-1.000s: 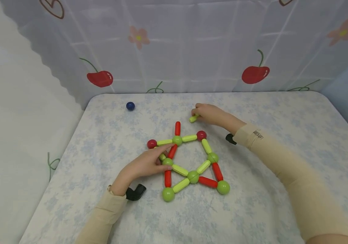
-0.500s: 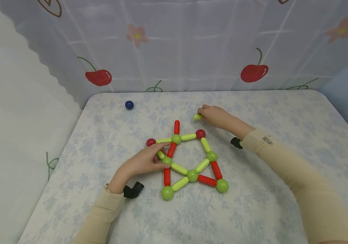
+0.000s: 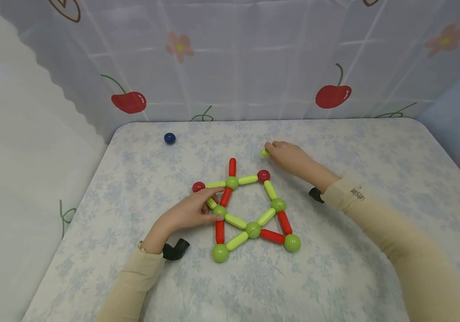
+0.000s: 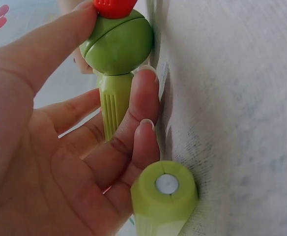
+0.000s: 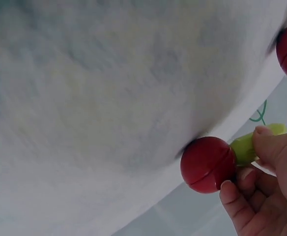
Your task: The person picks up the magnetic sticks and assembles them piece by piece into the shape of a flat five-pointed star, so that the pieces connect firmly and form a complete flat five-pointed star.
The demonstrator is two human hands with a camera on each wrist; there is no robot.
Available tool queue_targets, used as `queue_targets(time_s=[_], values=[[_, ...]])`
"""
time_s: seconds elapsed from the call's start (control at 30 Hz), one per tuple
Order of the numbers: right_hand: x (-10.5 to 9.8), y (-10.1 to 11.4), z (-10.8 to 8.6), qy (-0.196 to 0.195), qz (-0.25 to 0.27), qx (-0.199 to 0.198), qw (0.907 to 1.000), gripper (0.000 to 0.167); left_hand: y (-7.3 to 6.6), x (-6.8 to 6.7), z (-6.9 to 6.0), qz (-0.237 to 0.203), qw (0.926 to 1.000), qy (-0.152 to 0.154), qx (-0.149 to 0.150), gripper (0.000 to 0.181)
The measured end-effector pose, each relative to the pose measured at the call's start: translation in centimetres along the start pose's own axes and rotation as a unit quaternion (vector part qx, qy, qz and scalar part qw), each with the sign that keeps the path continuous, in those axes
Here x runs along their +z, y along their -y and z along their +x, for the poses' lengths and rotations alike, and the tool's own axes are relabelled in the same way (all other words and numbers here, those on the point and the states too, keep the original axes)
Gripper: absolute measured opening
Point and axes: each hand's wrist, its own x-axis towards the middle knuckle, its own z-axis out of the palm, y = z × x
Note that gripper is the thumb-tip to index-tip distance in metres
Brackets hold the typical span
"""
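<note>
A flat frame of magnetic building pieces lies on the table: yellow-green rods, red rods, green balls and red balls. My left hand holds it at the left, the thumb against a green ball and curled fingers around its yellow-green rod. Close to the left wrist camera, a yellow-green rod shows its silvery end. Beyond the frame, my right hand pinches a yellow-green rod between thumb and fingers. A red ball sits on that rod's end, with a fingertip touching it.
A dark blue ball lies at the table's back left. One red rod points from the frame toward the back edge. A printed curtain hangs behind the table.
My right hand has shifted rightward with its rod and turned, so less of the rod shows in the head view. My left hand stays at the frame.
</note>
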Motion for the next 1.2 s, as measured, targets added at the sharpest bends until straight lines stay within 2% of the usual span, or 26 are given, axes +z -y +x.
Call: queue_targets(time_s=[0.27, 0.5, 0.57, 0.67, 0.73, 0.8, 0.9, 1.0, 1.2], values=[[0.6, 0.6, -0.8, -0.024, -0.026, 0.033, 0.9988, 0.024, 0.3, 0.0, 0.1, 0.008, 0.9999, 0.0, -0.012, 0.07], [0.6, 1.0, -1.0, -0.045, -0.009, 0.021, 0.9987, 0.02, 0.5, 0.0, 0.0, 0.002, 1.0, -0.001, -0.009, 0.07], [0.6, 1.1, -1.1, -0.032, 0.015, 0.023, 0.9991, 0.02, 0.5, 0.0, 0.0, -0.001, 1.0, -0.003, -0.005, 0.07], [0.3, 1.3, -1.2, -0.007, 0.085, 0.05, 0.9951, 0.021, 0.5, 0.1, 0.0, -0.004, 1.0, -0.001, -0.002, 0.07], [0.1, 1.4, -1.1, 0.0, 0.146, 0.074, 0.9865, 0.022, 0.5, 0.1, 0.0, -0.004, 1.0, 0.001, 0.001, 0.069], [-0.4, 1.7, -0.8, -0.008, 0.211, 0.09, 0.9734, 0.023, 0.5, 0.1, -0.1, -0.004, 1.0, 0.001, 0.0, 0.069], [-0.8, 2.5, 0.1, -0.011, 0.284, 0.093, 0.9543, 0.023, 0.5, 0.0, -0.1, -0.003, 1.0, -0.002, -0.001, 0.068], [-0.9, 3.3, 1.0, 0.014, 0.306, 0.097, 0.9468, 0.024, 0.5, 0.0, 0.0, 0.001, 1.0, -0.005, 0.003, 0.067], [-0.5, 3.8, 1.4, 0.048, 0.286, 0.096, 0.9521, 0.025, 0.6, 0.2, 0.2, 0.007, 0.9999, -0.01, 0.011, 0.067]])
